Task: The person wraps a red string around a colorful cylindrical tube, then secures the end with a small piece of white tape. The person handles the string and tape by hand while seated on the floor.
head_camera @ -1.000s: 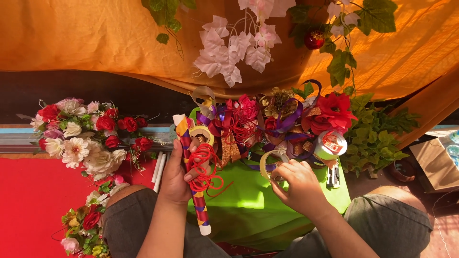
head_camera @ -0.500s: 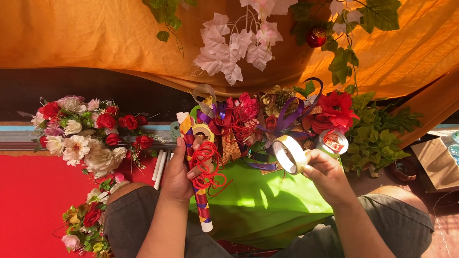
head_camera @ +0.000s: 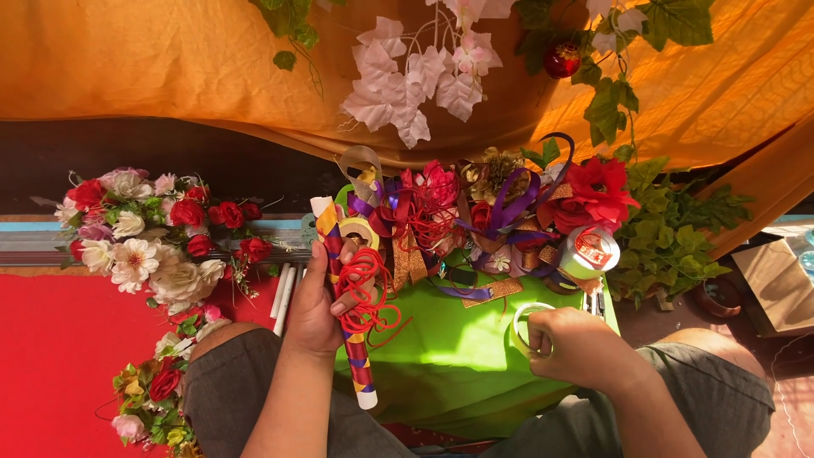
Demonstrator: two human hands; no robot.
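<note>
My left hand [head_camera: 318, 305] grips stick [head_camera: 346, 318] w/ red cord [head_camera: 369, 293]. Right hand [head_camera: 577, 348] clamps tape roll [head_camera: 527, 326]. Keep stick steady, tape taut.

Perhaps a brown cardboard box [head_camera: 776, 284], far right.

Orange drapery [head_camera: 153, 68] hung beyond the hands, sunlit at right; red floor covering [head_camera: 59, 365] lay left of them.

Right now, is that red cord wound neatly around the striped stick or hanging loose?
Loose. The red cord sits in tangled loops beside the striped stick, held by the left hand, with strands trailing onto the green cloth.
</note>
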